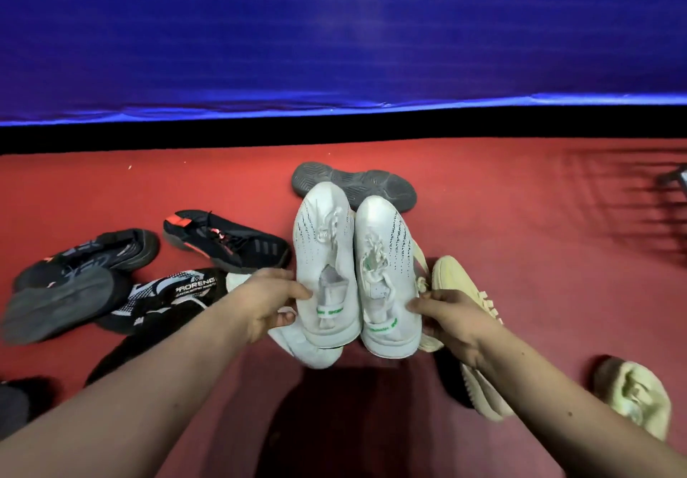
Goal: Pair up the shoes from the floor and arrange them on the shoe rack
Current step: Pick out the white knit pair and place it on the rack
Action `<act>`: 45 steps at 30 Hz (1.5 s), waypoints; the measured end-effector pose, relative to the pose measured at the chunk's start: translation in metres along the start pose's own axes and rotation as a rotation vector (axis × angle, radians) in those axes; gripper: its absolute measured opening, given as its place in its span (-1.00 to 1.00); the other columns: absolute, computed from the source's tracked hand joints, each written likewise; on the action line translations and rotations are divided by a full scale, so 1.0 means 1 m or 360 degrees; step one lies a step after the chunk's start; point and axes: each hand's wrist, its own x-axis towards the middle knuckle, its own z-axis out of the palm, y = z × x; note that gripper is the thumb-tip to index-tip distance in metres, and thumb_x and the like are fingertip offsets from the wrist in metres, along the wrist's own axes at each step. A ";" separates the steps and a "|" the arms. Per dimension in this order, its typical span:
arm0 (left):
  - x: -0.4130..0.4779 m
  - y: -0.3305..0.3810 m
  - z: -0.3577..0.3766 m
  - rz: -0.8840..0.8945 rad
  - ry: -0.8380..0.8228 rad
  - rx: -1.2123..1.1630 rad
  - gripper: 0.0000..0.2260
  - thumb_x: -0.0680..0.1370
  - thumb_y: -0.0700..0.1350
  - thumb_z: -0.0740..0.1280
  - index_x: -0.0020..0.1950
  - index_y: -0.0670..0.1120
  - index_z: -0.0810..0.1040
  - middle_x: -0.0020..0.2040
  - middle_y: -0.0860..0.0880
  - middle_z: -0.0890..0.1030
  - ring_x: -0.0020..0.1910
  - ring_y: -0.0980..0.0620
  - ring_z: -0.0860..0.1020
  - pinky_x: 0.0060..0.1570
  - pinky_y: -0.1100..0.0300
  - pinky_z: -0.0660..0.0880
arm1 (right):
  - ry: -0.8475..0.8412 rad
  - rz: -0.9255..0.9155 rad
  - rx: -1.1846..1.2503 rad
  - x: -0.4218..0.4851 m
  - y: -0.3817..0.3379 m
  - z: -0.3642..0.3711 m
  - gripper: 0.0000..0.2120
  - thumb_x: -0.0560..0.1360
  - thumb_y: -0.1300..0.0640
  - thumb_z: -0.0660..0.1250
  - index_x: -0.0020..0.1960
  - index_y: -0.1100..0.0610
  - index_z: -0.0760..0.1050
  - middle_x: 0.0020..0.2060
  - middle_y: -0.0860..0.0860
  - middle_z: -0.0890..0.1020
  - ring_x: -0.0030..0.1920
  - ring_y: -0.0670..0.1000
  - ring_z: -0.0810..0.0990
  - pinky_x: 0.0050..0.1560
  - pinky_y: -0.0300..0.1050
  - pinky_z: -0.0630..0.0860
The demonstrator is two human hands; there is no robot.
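Note:
Two white knit sneakers with green heel tabs are held side by side, toes pointing away from me. My left hand (273, 301) grips the left white sneaker (323, 250) at its heel side. My right hand (451, 319) grips the right white sneaker (384, 254) at its heel side. Another white shoe (305, 347) lies under the left one. The shoe rack shows only as a dark corner (678, 178) and a shadow at the far right.
On the red floor (520, 217) lie a black-and-orange sneaker (226, 241), a black-and-white sneaker (167, 297), dark shoes (74, 280) at left, an upturned grey sole (357, 184) and cream shoes (468, 291) (637, 392) at right. A blue wall (334, 31) stands behind.

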 end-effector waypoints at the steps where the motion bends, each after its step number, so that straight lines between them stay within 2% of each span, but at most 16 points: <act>1: -0.013 -0.002 0.002 -0.0005 0.0002 -0.0019 -0.70 0.38 -0.33 0.40 0.11 -0.20 0.56 -0.14 -0.12 0.60 -0.24 0.00 0.49 -0.43 0.23 0.40 | -0.0008 0.0024 -0.0006 -0.014 -0.003 -0.003 -0.94 0.42 0.35 0.38 -0.12 0.28 0.51 -0.26 0.18 0.59 -0.31 0.04 0.55 -0.27 -0.13 0.43; 4: -0.056 0.001 0.010 -0.0032 0.0011 -0.0089 -0.57 0.37 -0.30 0.43 0.24 -0.17 0.52 0.05 -0.21 0.65 -0.13 -0.06 0.53 -0.29 0.15 0.43 | 0.0004 0.0036 -0.0012 -0.064 -0.019 -0.013 -0.93 0.44 0.34 0.37 -0.11 0.25 0.51 -0.36 0.05 0.59 -0.41 -0.08 0.54 -0.35 -0.23 0.43; 6: -0.093 0.012 0.020 -0.0055 0.0000 -0.0107 -0.56 0.39 -0.31 0.42 0.26 -0.16 0.50 0.11 -0.24 0.64 -0.12 -0.09 0.55 -0.31 0.17 0.44 | 0.0011 0.0060 -0.0035 -0.102 -0.034 -0.022 -0.89 0.44 0.34 0.36 -0.04 0.27 0.51 -0.31 0.09 0.56 -0.38 -0.04 0.51 -0.33 -0.20 0.42; 8: -0.140 0.024 0.035 -0.0064 -0.0028 -0.0121 -0.63 0.42 -0.34 0.37 0.23 -0.19 0.53 0.03 -0.25 0.63 -0.19 -0.10 0.52 -0.37 0.20 0.40 | 0.0009 0.0107 -0.0083 -0.146 -0.047 -0.031 -0.86 0.43 0.33 0.37 -0.01 0.30 0.52 -0.28 0.15 0.54 -0.37 0.01 0.46 -0.36 -0.18 0.38; 11: -0.213 0.047 0.060 -0.0025 -0.0053 -0.0130 -0.73 0.44 -0.37 0.34 0.12 -0.21 0.59 -0.06 -0.22 0.62 -0.21 -0.09 0.47 -0.32 0.16 0.32 | 0.0043 0.0153 -0.0055 -0.211 -0.077 -0.045 -0.85 0.42 0.33 0.38 -0.01 0.30 0.53 -0.22 0.19 0.57 -0.32 0.04 0.46 -0.30 -0.14 0.39; 15: -0.295 0.090 0.093 0.0067 -0.0013 -0.0038 -0.74 0.42 -0.31 0.40 0.10 -0.16 0.62 -0.11 -0.10 0.64 -0.36 0.08 0.50 -0.40 0.28 0.34 | 0.0181 0.0126 0.0016 -0.294 -0.128 -0.069 -0.87 0.40 0.35 0.39 -0.16 0.17 0.51 -0.31 0.09 0.58 -0.39 -0.02 0.47 -0.32 -0.18 0.40; 16: -0.320 0.102 0.102 0.0084 -0.0014 -0.0024 -0.72 0.40 -0.29 0.43 0.10 -0.15 0.61 -0.07 -0.09 0.65 -0.30 0.10 0.56 -0.33 0.31 0.43 | 0.0215 0.0132 0.0031 -0.320 -0.138 -0.076 -0.86 0.40 0.36 0.39 -0.16 0.16 0.50 -0.29 0.11 0.57 -0.37 0.00 0.46 -0.31 -0.17 0.40; 17: -0.342 0.112 0.109 0.0103 -0.0025 -0.0017 -0.67 0.35 -0.25 0.47 0.10 -0.14 0.61 -0.02 -0.07 0.67 -0.18 0.08 0.62 -0.15 0.28 0.51 | 0.0235 0.0139 0.0054 -0.344 -0.148 -0.082 -0.85 0.39 0.37 0.39 -0.16 0.17 0.49 -0.26 0.14 0.55 -0.34 0.03 0.46 -0.30 -0.15 0.39; 19: -0.384 0.137 0.124 0.0099 -0.0095 0.0022 -0.60 0.26 -0.17 0.49 0.10 -0.08 0.61 0.02 -0.06 0.69 0.03 -0.04 0.62 0.15 0.08 0.48 | 0.0262 0.0119 0.0110 -0.391 -0.170 -0.095 -0.85 0.40 0.38 0.37 -0.13 0.18 0.48 -0.25 0.15 0.53 -0.31 0.04 0.44 -0.33 -0.16 0.36; 22: -0.439 0.166 0.151 0.0103 -0.0256 0.0038 -0.70 0.41 -0.24 0.42 0.13 -0.07 0.58 0.03 -0.09 0.69 -0.01 -0.09 0.61 0.03 0.03 0.45 | 0.0321 0.0035 0.0134 -0.458 -0.200 -0.112 -0.87 0.42 0.37 0.35 -0.12 0.19 0.47 -0.31 0.10 0.54 -0.37 -0.03 0.47 -0.36 -0.20 0.37; 25: -0.494 0.179 0.181 0.0143 -0.0379 0.0083 -0.79 0.47 -0.30 0.35 0.05 -0.09 0.60 -0.11 -0.03 0.70 -0.21 0.03 0.64 -0.13 0.12 0.46 | 0.0406 -0.0017 0.0186 -0.525 -0.215 -0.132 -0.87 0.42 0.36 0.35 -0.12 0.17 0.46 -0.30 0.09 0.54 -0.39 -0.05 0.48 -0.35 -0.23 0.44; 30: -0.571 0.196 0.237 0.0194 -0.0524 0.0189 -0.79 0.50 -0.30 0.30 0.10 -0.12 0.57 -0.25 0.01 0.67 -0.40 0.14 0.58 -0.29 0.22 0.47 | 0.0532 -0.0035 0.0230 -0.619 -0.230 -0.180 -0.87 0.40 0.31 0.38 -0.14 0.15 0.46 -0.34 0.04 0.54 -0.35 -0.04 0.46 -0.30 -0.20 0.42; 35: -0.624 0.229 0.338 0.0236 -0.0629 0.0190 -0.72 0.45 -0.29 0.36 0.15 -0.13 0.57 0.00 -0.13 0.69 -0.06 -0.12 0.61 -0.06 0.02 0.49 | 0.0625 -0.0164 0.0350 -0.690 -0.250 -0.268 -0.86 0.39 0.32 0.37 -0.15 0.16 0.43 -0.33 0.06 0.51 -0.37 -0.03 0.45 -0.35 -0.20 0.44; 40: -0.643 0.236 0.447 0.0234 -0.0636 0.0205 -0.67 0.48 -0.30 0.34 0.23 -0.10 0.51 0.12 -0.07 0.65 0.14 -0.11 0.57 0.03 0.01 0.46 | 0.0674 -0.0183 0.0365 -0.725 -0.253 -0.371 -0.84 0.40 0.34 0.36 -0.14 0.18 0.40 -0.33 0.08 0.49 -0.38 -0.03 0.46 -0.39 -0.21 0.45; 43: -0.644 0.244 0.506 0.0232 -0.0629 0.0223 -0.71 0.50 -0.29 0.33 0.18 -0.06 0.52 0.10 -0.04 0.65 0.02 -0.06 0.59 -0.04 0.07 0.47 | 0.0714 -0.0157 0.0340 -0.728 -0.258 -0.431 -0.86 0.40 0.33 0.36 -0.12 0.19 0.41 -0.32 0.09 0.50 -0.34 -0.01 0.46 -0.33 -0.18 0.45; 45: -0.642 0.250 0.535 0.0187 -0.0641 0.0224 -0.71 0.50 -0.27 0.33 0.20 -0.07 0.52 0.10 -0.05 0.66 -0.01 -0.05 0.60 0.03 -0.01 0.50 | 0.0698 -0.0144 0.0328 -0.722 -0.265 -0.459 -0.87 0.41 0.33 0.35 -0.12 0.19 0.42 -0.32 0.09 0.51 -0.34 0.00 0.46 -0.33 -0.17 0.45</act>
